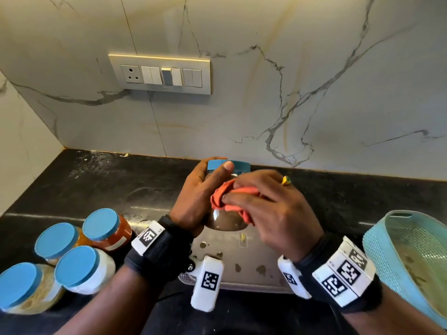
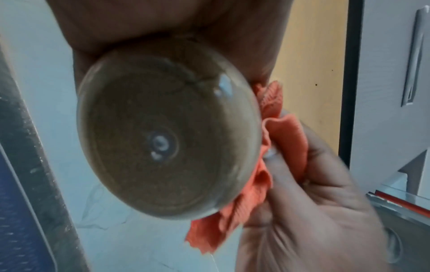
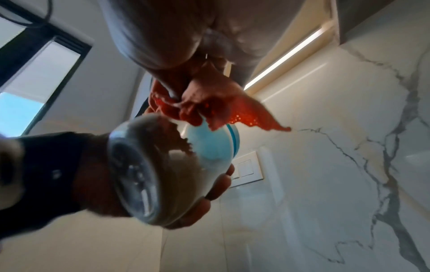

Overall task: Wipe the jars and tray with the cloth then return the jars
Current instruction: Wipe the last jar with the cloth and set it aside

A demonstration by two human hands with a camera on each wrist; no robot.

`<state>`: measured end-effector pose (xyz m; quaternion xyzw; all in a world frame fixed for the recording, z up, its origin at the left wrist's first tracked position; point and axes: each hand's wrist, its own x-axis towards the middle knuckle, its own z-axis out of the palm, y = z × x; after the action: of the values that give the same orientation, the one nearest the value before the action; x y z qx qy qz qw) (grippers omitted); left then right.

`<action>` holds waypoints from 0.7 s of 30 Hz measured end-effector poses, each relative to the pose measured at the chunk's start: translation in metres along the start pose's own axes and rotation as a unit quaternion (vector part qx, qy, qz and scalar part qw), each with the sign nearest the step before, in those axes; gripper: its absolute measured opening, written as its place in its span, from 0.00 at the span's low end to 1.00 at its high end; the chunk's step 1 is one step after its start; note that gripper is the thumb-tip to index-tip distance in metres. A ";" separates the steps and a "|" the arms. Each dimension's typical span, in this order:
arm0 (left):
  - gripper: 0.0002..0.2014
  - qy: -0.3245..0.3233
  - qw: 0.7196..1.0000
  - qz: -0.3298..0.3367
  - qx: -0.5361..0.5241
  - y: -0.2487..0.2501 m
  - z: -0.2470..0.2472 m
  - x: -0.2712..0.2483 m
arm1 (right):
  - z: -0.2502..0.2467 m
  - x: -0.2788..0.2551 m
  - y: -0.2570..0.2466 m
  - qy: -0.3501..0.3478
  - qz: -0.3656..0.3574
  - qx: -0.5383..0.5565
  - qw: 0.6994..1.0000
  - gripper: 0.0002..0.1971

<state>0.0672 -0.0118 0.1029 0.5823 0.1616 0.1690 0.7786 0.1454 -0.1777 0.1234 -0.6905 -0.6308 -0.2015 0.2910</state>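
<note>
My left hand (image 1: pixel 200 197) grips a clear jar (image 1: pixel 226 222) of brown powder with a blue lid (image 1: pixel 229 165), held in the air above a steel tray (image 1: pixel 251 269). My right hand (image 1: pixel 261 209) holds a bunched orange cloth (image 1: pixel 232 199) and presses it against the jar's side. The left wrist view shows the jar's round base (image 2: pixel 167 132) with the cloth (image 2: pixel 274 147) beside it. In the right wrist view the jar (image 3: pixel 149 174) lies tilted under the cloth (image 3: pixel 209 112). The tray has several brown stains.
Several blue-lidded jars (image 1: pixel 72 252) stand on the black counter (image 1: pixel 96 189) at the left, one with red contents (image 1: pixel 108 230). A light-blue plastic basket (image 1: pixel 411 257) sits at the right edge. A marble wall with a switch panel (image 1: pixel 160 74) stands behind.
</note>
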 end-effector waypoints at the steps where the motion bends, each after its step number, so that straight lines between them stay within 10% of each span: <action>1: 0.24 0.003 1.000 0.001 -0.013 -0.001 0.003 -0.001 | 0.001 0.003 0.005 0.030 0.019 0.018 0.999 0.11; 6: 0.25 0.035 0.999 0.030 -0.027 0.001 0.010 0.003 | 0.001 0.008 0.008 0.090 0.115 0.074 0.987 0.09; 13: 0.30 0.060 0.995 0.043 -0.071 0.006 0.006 0.010 | 0.006 -0.018 -0.014 -0.001 0.002 0.023 1.000 0.10; 21: 0.29 0.047 0.995 0.038 -0.073 0.011 0.013 0.010 | -0.007 0.016 0.011 0.106 0.131 0.087 0.982 0.08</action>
<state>0.0814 -0.0153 0.1163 0.5211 0.1627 0.2373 0.8035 0.1592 -0.1704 0.1378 -0.7142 -0.5157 -0.1781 0.4385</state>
